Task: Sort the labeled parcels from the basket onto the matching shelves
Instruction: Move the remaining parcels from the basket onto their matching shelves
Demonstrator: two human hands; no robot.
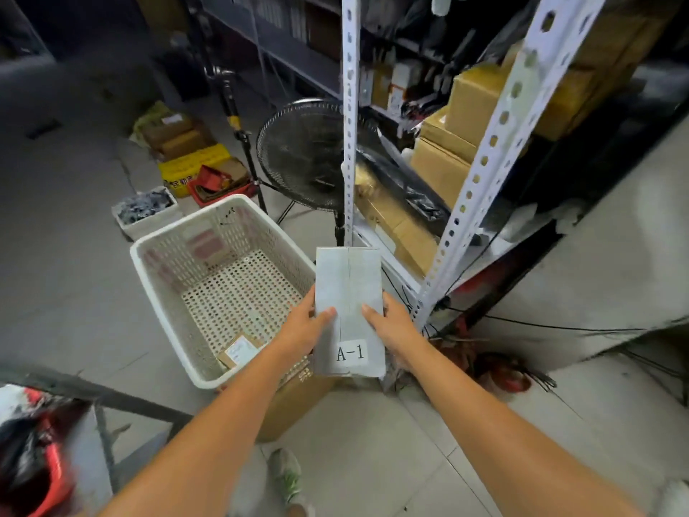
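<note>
Left hand (pixel 304 324) and right hand (pixel 391 322) grip opposite long edges of the grey parcel (pixel 348 292) labeled A-1 (pixel 349 353), held above the white basket's (pixel 164 292) near corner. One small parcel (pixel 238 350) lies inside. Shelf upright (pixel 484 154) and fan (pixel 305 154) stand just beyond.

Left hand (pixel 302 329), right hand (pixel 396 326) and forearms (pixel 223 416) are bare; sneaker (pixel 287 476) greenish-grey.

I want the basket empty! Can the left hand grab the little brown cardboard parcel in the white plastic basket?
Probably not yet: the left hand grips the grey A-1 box. The brown parcel lies uncovered.
</note>
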